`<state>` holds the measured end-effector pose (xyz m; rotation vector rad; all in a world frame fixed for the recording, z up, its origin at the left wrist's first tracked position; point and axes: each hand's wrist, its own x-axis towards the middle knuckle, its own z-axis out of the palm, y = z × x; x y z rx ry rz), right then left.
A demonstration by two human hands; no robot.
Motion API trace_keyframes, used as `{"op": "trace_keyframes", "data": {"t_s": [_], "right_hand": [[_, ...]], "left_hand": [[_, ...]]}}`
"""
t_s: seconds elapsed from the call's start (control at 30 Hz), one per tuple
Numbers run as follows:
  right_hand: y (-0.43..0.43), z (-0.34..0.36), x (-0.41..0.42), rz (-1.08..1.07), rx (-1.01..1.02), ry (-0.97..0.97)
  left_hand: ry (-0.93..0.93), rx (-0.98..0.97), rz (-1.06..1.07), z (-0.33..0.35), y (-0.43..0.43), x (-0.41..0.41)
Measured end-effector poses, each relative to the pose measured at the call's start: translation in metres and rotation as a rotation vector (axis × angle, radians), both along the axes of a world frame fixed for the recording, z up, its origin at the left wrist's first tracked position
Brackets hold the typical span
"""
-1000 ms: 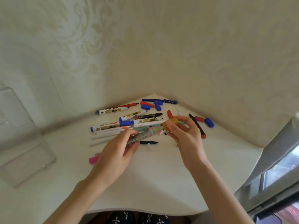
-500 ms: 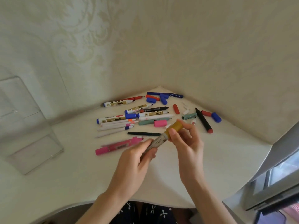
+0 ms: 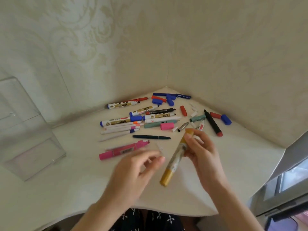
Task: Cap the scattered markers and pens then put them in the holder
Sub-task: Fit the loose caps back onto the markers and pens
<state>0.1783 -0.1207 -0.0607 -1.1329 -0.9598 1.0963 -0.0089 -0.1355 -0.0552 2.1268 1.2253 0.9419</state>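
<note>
Since half a second ago: left hand [image 3: 133, 170] is off the barrel, pulled back left and nearer. The gold marker [image 3: 175, 160], plastic with a pale label band mid-barrel, is now in the right hand [image 3: 202, 152] only. The view has also tipped slightly, so the pile sits a bit lower in frame.

Head view:
- Right hand grasps the gold marker along its upper half, fingers curled round the far end. It is tilted, far end up and right, near gold end down and left, clear of the white tabletop [image 3: 83, 180].
- Left hand is motion-blurred, fingers loosely curled, nothing in them that I can make out. It is close to the marker but not touching it.
- Clear acrylic holder [image 3: 33, 147] stands at the far left of the table, well apart from both hands. I can't see anything inside it.
- Pink marker [image 3: 123, 150] lies uncapped just beyond the left hand, and its likely match, a pink cap [image 3: 167, 126], lies farther back in the pile.
- Slim dark pen [image 3: 151, 137] lies between the pink marker and the pile.
- Pile in the corner: white-barrelled markers with blue ends [image 3: 120, 121], with a teal pen [image 3: 158, 124] beside the pink cap.
- Loose in the corner: a teal cap [image 3: 197, 118], a silver cap [image 3: 183, 126] and a red cap [image 3: 183, 110].
- Black marker with a red end [image 3: 213, 123] lies beyond the right hand, and a blue cap [image 3: 226, 119] lies right of it.
- Dark blue pen [image 3: 171, 95] lies farthest back, against the wall corner.
</note>
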Motion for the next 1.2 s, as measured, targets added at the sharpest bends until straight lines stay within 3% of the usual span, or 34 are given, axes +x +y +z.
{"op": "trace_keyframes", "data": {"t_s": [0.07,0.13,0.3,0.4,0.5,0.63,0.77,0.83,0.9,0.97,1.03,1.2], "right_hand": [[0.006,0.002,0.018,-0.093,-0.032,-0.018],[0.012,0.005,0.039,-0.185,-0.048,-0.080],[0.027,0.006,0.065,-0.313,-0.102,-0.437],[0.040,0.008,0.079,-0.420,-0.125,-0.856],[0.049,0.003,0.116,-0.532,-0.271,-1.242],[0.061,-0.017,0.140,-0.508,-0.314,-1.351],[0.065,-0.015,0.127,-0.667,-0.045,-1.329],[0.061,-0.004,0.105,-0.524,0.027,-1.189],[0.056,-0.001,0.077,-0.282,-0.064,-1.103],[0.054,-0.001,0.050,-0.211,-0.177,-1.182],[0.053,0.000,0.032,-0.267,-0.164,-1.333],[0.066,0.002,0.002,0.006,0.175,-1.454]], "left_hand": [[0.303,0.297,0.184,-0.009,0.022,-0.020],[0.430,0.289,0.304,-0.021,0.040,-0.035],[0.446,0.192,0.311,-0.031,0.056,-0.044],[0.420,0.231,0.307,-0.033,0.059,-0.038],[0.389,0.280,0.268,-0.029,0.058,-0.027],[0.322,0.327,0.216,-0.027,0.053,-0.008],[0.261,0.342,0.158,-0.027,0.050,0.006],[0.239,0.340,0.156,-0.028,0.048,0.007],[0.219,0.329,0.163,-0.030,0.047,0.007],[0.194,0.315,0.188,-0.034,0.047,0.005],[0.127,0.276,0.233,-0.036,0.047,0.003],[-0.067,0.180,0.383,-0.035,0.052,-0.008]]}}
